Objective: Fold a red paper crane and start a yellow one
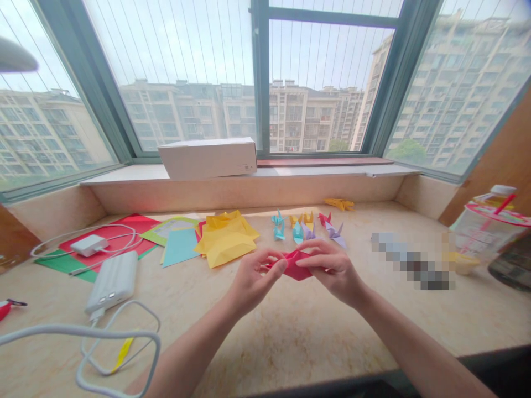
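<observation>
1. Marble-patterned counter (332, 345) beneath a bay window (260, 83). Reference landmark for every position below: the yellow paper pile (228, 249).
2. Item under examination: one folded red paper (299, 271), right of the pile and slightly nearer to me. Whether it touches the counter, I cannot tell.
3. My left hand (257, 273) pinches the paper's left end between thumb and fingers.
4. My right hand (332, 271) grasps its right part with the fingertips; the thumb is largely concealed.
5. Small origami cranes, among them a lavender crane (335, 233) and a turquoise crane (279, 232), stand right of the pile, just beyond my hands.
6. Left of the pile: a light-blue sheet (181, 247) and, farther left and nearer to me, a white power bank (114, 282) with a looped cable (25, 334). Far right of the pile: a lidded cup (477, 237) with a red straw; contents unclear.
7. Hazards, in my judgement: uneven pull between the two hands could tear the red paper or skew its creases; a forward slip of my right knuckles could topple the cranes; a leftward sweep of my left forearm could snag the cable and drag the power bank.
</observation>
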Tool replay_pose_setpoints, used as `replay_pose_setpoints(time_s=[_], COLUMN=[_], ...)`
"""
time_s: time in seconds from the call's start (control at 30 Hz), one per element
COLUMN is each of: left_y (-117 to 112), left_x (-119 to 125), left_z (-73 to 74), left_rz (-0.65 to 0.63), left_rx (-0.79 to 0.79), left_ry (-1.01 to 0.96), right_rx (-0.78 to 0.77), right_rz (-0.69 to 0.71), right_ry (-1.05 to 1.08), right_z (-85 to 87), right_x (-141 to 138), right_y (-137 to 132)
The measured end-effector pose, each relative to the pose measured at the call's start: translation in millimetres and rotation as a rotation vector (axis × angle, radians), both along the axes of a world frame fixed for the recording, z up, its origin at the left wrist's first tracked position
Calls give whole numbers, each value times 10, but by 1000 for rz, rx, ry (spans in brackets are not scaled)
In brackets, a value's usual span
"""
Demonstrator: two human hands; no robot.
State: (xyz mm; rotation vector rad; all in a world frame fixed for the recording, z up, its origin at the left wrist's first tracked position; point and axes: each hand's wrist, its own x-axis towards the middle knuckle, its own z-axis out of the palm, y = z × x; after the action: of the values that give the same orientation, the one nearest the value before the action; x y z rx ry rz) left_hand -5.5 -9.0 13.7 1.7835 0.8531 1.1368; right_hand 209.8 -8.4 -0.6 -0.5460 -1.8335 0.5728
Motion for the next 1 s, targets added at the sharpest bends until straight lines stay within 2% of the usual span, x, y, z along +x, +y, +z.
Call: replay_pose_setpoints(time_s=[0.23, 0.4, 0.53, 0.67, 0.8, 1.0], left_y=[-56, -41, -27, -21, 14, 66], left_x=[19, 22, 26, 29, 22, 33], left_z=[62, 44, 56, 85, 45, -20], left_rz=[-31, -13, -61, -96, -108, -40], left_rx=[114, 93, 16, -40, -127, -231], left_ry=[123, 103, 7, -41, -66, -147], right_rx=[72, 99, 71, 13, -67, -274], right_rz=[38, 14, -21, -66, -68, -68], right_ry=[-84, -82, -8, 37, 39, 52], right_z=[-31, -21, 18, 47, 71, 133], right_x=[2, -7, -7, -9, -1, 58], right_y=[4, -16, -27, -22, -30, -8])
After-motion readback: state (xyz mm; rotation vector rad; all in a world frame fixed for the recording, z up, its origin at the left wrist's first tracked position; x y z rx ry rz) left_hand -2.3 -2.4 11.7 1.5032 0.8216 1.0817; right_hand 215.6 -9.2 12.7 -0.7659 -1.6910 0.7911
